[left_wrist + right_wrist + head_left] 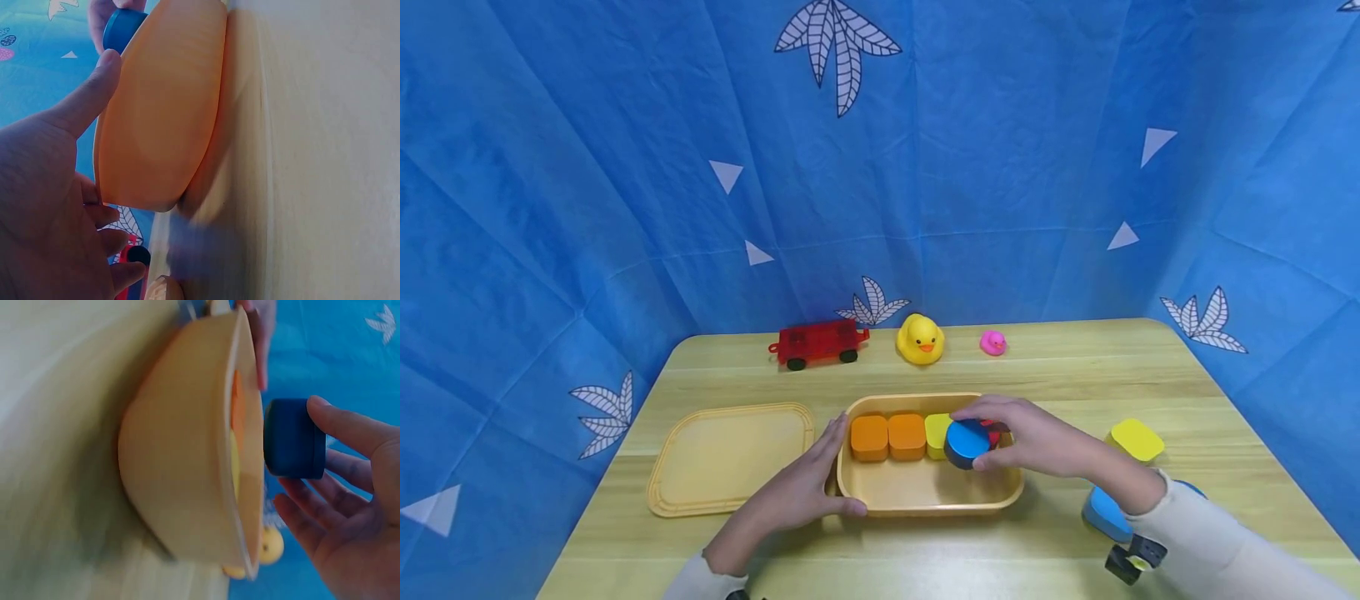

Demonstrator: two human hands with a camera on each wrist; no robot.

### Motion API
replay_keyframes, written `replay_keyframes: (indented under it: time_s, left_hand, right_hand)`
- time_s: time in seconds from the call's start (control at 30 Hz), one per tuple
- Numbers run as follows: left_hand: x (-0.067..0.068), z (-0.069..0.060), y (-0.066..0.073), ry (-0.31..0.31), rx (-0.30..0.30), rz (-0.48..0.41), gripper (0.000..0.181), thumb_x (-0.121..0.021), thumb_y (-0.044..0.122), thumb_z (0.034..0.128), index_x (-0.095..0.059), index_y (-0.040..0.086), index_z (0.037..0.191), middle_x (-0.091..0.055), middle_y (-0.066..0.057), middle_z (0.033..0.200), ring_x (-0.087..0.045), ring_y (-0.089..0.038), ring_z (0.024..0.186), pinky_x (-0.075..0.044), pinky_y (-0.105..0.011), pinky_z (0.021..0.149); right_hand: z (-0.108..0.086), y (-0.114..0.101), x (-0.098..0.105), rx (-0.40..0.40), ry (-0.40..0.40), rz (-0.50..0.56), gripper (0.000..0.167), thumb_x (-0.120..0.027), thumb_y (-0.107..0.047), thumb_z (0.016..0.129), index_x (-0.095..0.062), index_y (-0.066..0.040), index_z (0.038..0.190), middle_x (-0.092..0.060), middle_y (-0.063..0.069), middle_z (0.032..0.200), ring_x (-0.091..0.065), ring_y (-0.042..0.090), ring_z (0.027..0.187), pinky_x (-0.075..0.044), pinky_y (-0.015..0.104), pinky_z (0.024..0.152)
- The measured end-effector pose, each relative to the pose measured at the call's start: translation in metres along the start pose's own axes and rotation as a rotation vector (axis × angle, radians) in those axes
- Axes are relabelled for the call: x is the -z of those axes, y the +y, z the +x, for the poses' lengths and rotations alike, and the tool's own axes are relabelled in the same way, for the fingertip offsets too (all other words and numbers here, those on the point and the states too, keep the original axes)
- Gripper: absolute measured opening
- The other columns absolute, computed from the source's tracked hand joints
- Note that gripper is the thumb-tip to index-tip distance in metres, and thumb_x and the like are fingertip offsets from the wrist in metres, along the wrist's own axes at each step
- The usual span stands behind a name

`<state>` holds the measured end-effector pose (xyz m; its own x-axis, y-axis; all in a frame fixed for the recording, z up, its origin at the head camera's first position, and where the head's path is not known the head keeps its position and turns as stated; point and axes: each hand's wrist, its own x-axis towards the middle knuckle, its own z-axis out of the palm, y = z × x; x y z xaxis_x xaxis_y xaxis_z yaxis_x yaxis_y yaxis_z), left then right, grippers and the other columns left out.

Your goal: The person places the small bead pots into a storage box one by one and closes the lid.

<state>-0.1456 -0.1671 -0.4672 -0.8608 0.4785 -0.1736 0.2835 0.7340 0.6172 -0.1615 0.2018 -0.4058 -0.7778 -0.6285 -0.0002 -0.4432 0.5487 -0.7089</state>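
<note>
My right hand [1026, 437] pinches a round blue block [967, 442] between thumb and fingers, above the right part of a yellow-orange plastic box [917, 507]. In the right wrist view, the blue block [294, 437] is outside the box's rim, apart from it. Two orange blocks [869, 438], a yellow block [937, 435] and a red block [993, 432], mostly hidden by the hand, stand in a row along the back of the box. Around the box's front left corner lies my left hand [801, 487], its thumb on the front wall and its fingers stretched along the left end.
Left of the box lies a flat yellowish lid [737, 458]. A red toy wagon [818, 343], a yellow duck [921, 339] and a small pink duck [993, 342] line the back edge. On the right are a yellow block [1135, 440] and blue blocks [1107, 512], partly behind the right forearm.
</note>
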Motion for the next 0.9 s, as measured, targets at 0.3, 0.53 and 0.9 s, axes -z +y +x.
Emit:
replay_keyframes:
  time_s: [0.3, 0.53, 0.9]
  left_hand:
    - [0.000, 0.001, 0.001, -0.005, 0.008, 0.004, 0.125, -0.079, 0.065, 0.0796, 0.003, 0.027, 0.167, -0.002, -0.008, 0.174, -0.014, -0.034, 0.159, -0.031, -0.060, 0.120]
    - [0.000, 0.001, -0.001, 0.003, -0.002, 0.007, 0.124, -0.078, 0.065, 0.0804, 0.002, 0.026, 0.167, -0.003, -0.006, 0.174, -0.015, -0.035, 0.158, -0.033, -0.060, 0.119]
    - [-0.001, 0.001, -0.002, -0.002, -0.001, -0.003, 0.122, -0.077, 0.065, 0.0822, 0.003, 0.029, 0.167, -0.003, -0.005, 0.174, -0.017, -0.037, 0.158, -0.035, -0.062, 0.117]
  right_hand:
    - [0.032, -0.015, -0.038, 0.063, -0.032, -0.070, 0.057, -0.083, -0.029, 0.089, -0.064, -0.011, 0.140, -0.063, 0.005, 0.138, -0.060, 0.025, 0.120, -0.056, 0.042, 0.097]
    - [0.049, -0.025, -0.056, 0.120, -0.060, -0.077, 0.058, -0.083, -0.027, 0.090, -0.063, -0.013, 0.142, -0.061, 0.004, 0.143, -0.056, 0.027, 0.133, -0.049, 0.049, 0.109]
    - [0.072, -0.028, -0.080, 0.153, -0.078, -0.109, 0.059, -0.087, -0.022, 0.086, -0.066, -0.015, 0.140, -0.063, -0.003, 0.143, -0.044, 0.028, 0.144, -0.035, 0.054, 0.120]
